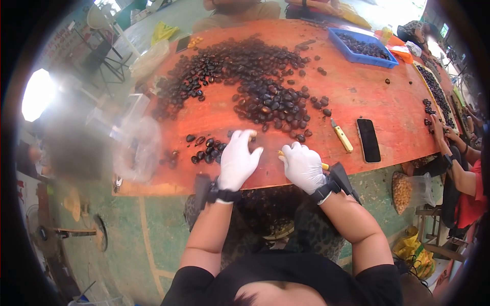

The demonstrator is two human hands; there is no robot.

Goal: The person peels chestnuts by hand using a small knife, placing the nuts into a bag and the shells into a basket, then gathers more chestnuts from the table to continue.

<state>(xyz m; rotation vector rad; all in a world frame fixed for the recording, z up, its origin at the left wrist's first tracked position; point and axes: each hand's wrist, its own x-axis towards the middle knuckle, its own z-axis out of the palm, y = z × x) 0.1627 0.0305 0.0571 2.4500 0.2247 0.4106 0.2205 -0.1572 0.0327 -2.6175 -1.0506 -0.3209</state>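
Note:
My left hand [240,157], in a white glove, is over the near part of the red table [326,148]. Its fingers are bent, thumb and forefinger stand apart, and a brownish stain shows at a fingertip. No held thing is visible there. Close beside it on the left lies a small group of dark glossy nuts [209,153]. My right hand [304,166], also gloved, is closed around a knife with a yellow handle [325,166]; the handle end sticks out by the wrist, and the blade cannot be made out. A larger heap of dark nuts [273,99] spreads beyond both hands.
Right of my hands lie another yellow-handled knife [342,136] and a black phone [368,140]. A blue tray [363,57] of dark pieces stands at the far right. A clear plastic bag [138,150] is at the left edge. Other people sit across and to the right.

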